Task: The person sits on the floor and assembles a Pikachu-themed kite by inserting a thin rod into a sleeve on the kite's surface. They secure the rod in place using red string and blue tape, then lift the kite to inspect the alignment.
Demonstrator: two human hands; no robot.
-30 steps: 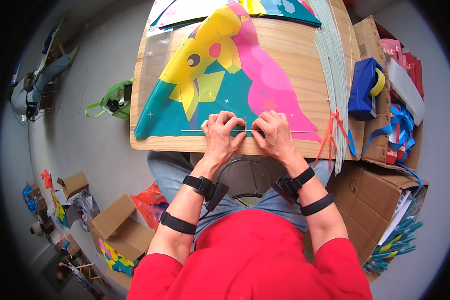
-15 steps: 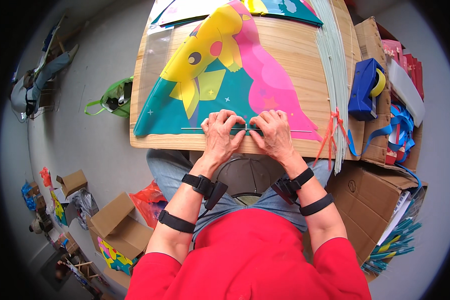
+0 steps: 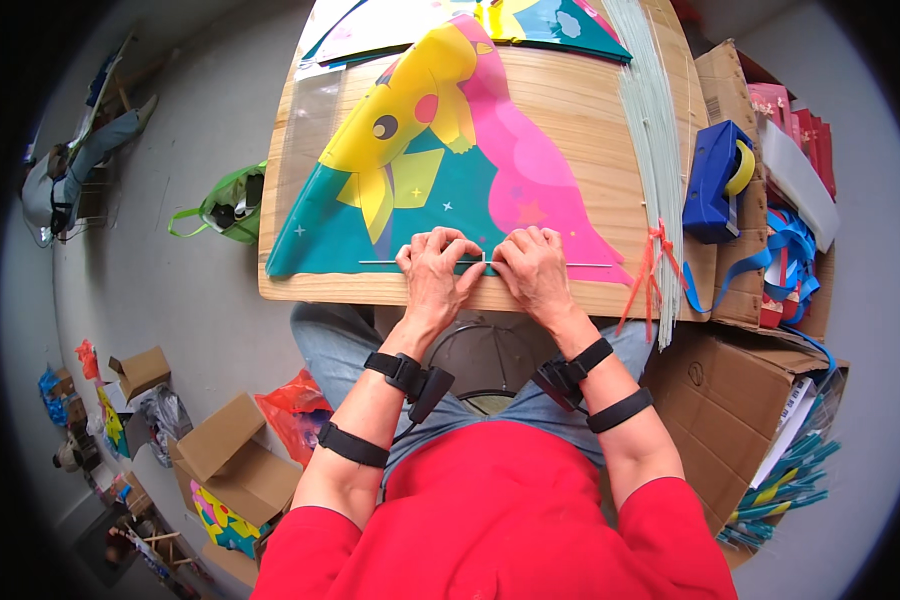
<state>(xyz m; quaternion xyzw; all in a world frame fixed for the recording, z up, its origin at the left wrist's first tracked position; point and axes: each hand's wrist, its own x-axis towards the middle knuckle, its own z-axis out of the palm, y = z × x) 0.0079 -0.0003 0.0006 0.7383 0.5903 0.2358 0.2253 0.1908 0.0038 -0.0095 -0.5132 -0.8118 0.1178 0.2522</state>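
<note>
A folded kite sail of printed plastic film (image 3: 535,165), teal, yellow and pink with a cartoon figure, lies flat on the wooden table. Along its near edge runs a thin pale rod (image 3: 378,262), with a small upright piece (image 3: 484,257) at its middle. My left hand (image 3: 433,272) is closed, pinching the rod just left of that piece. From the other side, my right hand (image 3: 532,272) pinches at the rod close to the same piece. Both hands' fingertips nearly meet there; what exactly lies under them is partly hidden.
A bundle of thin pale rods (image 3: 655,150) tied with red string lies on the table's right side. Beyond the sail is a stack of printed film (image 3: 560,25). A blue tape dispenser (image 3: 710,190) and cardboard boxes (image 3: 715,420) stand right; a green bag (image 3: 232,205) is left.
The whole view has shifted slightly, with table and sail appearing a little further left. Both hands keep their pinch at the rod's middle, with only slight finger movement.
</note>
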